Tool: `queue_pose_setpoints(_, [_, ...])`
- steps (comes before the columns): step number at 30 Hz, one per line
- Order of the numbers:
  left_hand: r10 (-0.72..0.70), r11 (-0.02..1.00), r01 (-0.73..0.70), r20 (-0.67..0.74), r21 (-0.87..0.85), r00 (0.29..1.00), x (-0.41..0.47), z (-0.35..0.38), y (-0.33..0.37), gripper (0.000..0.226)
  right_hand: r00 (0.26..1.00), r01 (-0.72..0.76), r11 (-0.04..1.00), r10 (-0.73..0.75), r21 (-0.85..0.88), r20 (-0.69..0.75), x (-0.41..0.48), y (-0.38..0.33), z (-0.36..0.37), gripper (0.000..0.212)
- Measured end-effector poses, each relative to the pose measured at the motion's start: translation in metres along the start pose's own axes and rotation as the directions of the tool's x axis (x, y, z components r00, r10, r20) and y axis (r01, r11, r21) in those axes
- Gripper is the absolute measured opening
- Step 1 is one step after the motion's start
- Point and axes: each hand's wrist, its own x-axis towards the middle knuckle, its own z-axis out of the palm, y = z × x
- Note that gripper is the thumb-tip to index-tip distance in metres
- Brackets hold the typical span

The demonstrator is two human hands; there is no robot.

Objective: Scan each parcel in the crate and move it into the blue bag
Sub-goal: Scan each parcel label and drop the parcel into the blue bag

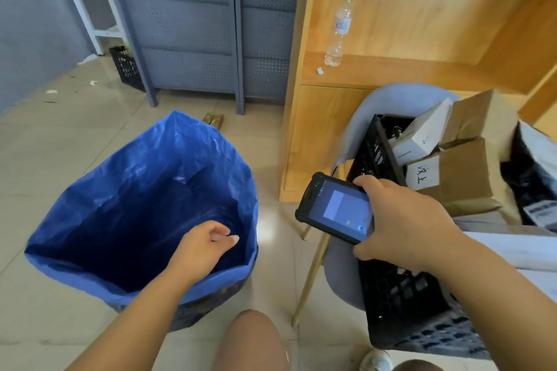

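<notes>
Early stage, likely. Blue bag (141, 159), lower left: no parcel visible inside. Crate (376, 147), right: parcels (464, 175) piled high. Right hand (401, 220) grips scanner (337, 208); left hand (205, 245) loose, empty, over bag mouth.

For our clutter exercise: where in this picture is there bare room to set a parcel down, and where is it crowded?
Free: the shelf right of the bottle; the floor left of the bag. Crowded: the crate, piled with parcels.
</notes>
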Motion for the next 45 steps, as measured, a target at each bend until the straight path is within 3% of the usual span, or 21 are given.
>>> queue_pose_setpoints(9, [0.382,0.921,-0.388,0.121,0.035,0.916,-0.021,0.057,0.142,0.01,0.951,-0.203,0.974,0.221,0.104,-0.215,-0.073,0.106,-0.02,0.088])
queue_pose_setpoints(16, [0.539,0.837,-0.546,0.235,-0.041,0.809,-0.021,0.15,0.222,0.015,0.819,-0.375,0.884,0.456,0.278,-0.348,-0.117,0.188,-0.01,0.094])
queue_pose_setpoints(19, [0.557,0.806,-0.592,0.315,0.02,0.768,-0.012,0.198,0.252,0.05,0.754,-0.407,0.839,0.531,0.36,-0.386,-0.122,0.217,0.0,0.092])
queue_pose_setpoints(22, [0.529,0.773,-0.603,0.322,0.2,0.785,-0.006,0.24,0.282,0.087,0.715,-0.43,0.803,0.582,0.413,-0.387,-0.123,0.24,0.007,0.095])
queue_pose_setpoints(25, [0.489,0.761,-0.58,0.33,0.292,0.807,-0.004,0.267,0.302,0.105,0.702,-0.423,0.783,0.602,0.457,-0.381,-0.12,0.254,0.013,0.093])
queue_pose_setpoints(29, [0.512,0.649,-0.577,0.277,0.496,0.813,-0.007,0.284,0.313,0.098,0.719,-0.416,0.777,0.599,0.473,-0.352,-0.115,0.262,0.018,0.089])
queue_pose_setpoints(33, [0.553,0.62,-0.604,0.266,0.501,0.789,-0.012,0.281,0.307,0.083,0.736,-0.392,0.774,0.588,0.498,-0.334,-0.109,0.268,0.024,0.087])
queue_pose_setpoints(36, [0.566,0.668,-0.61,0.241,0.426,0.789,-0.016,0.265,0.304,0.066,0.741,-0.387,0.772,0.586,0.503,-0.329,-0.105,0.267,0.028,0.09])
queue_pose_setpoints(39, [0.597,0.746,-0.605,0.124,0.279,0.793,-0.021,0.239,0.295,0.044,0.739,-0.389,0.768,0.589,0.509,-0.325,-0.104,0.263,0.03,0.09])
queue_pose_setpoints(42, [0.558,0.828,-0.558,-0.019,-0.052,0.83,-0.03,0.209,0.279,0.017,0.741,-0.353,0.767,0.579,0.536,-0.34,-0.103,0.255,0.03,0.085])
queue_pose_setpoints(45, [0.453,0.822,-0.43,-0.028,-0.373,0.891,-0.034,0.182,0.257,0.02,0.743,-0.329,0.773,0.566,0.542,-0.357,-0.101,0.242,0.026,0.086])
